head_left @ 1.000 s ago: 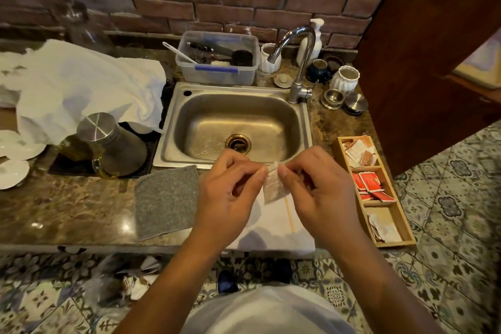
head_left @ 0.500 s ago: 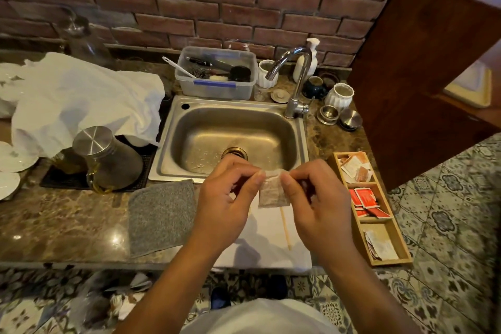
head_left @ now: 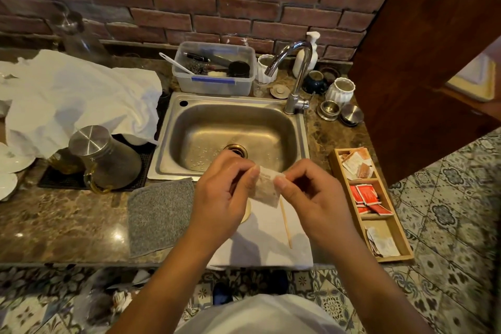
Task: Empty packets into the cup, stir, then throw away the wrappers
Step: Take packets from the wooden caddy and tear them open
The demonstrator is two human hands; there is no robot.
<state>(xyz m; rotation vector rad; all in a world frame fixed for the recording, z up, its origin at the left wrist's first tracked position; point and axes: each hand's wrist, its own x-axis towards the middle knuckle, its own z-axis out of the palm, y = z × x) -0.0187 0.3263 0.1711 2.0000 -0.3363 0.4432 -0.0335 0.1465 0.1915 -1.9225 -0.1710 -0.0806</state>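
Observation:
A small pale packet (head_left: 267, 187) hangs between my two hands above the counter's front edge. My left hand (head_left: 222, 192) pinches its top left corner and my right hand (head_left: 311, 198) pinches its top right corner. Under my left hand only the rim of the cup (head_left: 246, 213) shows; the remainder is hidden. A thin wooden stir stick (head_left: 285, 222) lies on the white cloth (head_left: 265, 244) below my hands. A wooden tray (head_left: 401, 238) at the right holds more packets, among them red ones (head_left: 367, 198).
The steel sink (head_left: 233, 133) with its tap (head_left: 295, 73) lies just behind my hands. A grey mat (head_left: 160, 214) lies at left, next to a glass jug with a steel lid (head_left: 105, 157). A waste bag with wrappers (head_left: 108, 301) sits on the floor below.
The view has tilted down a little. Both hands keep pinching the packet's top edge, and the packet now hangs slightly more tilted between them.

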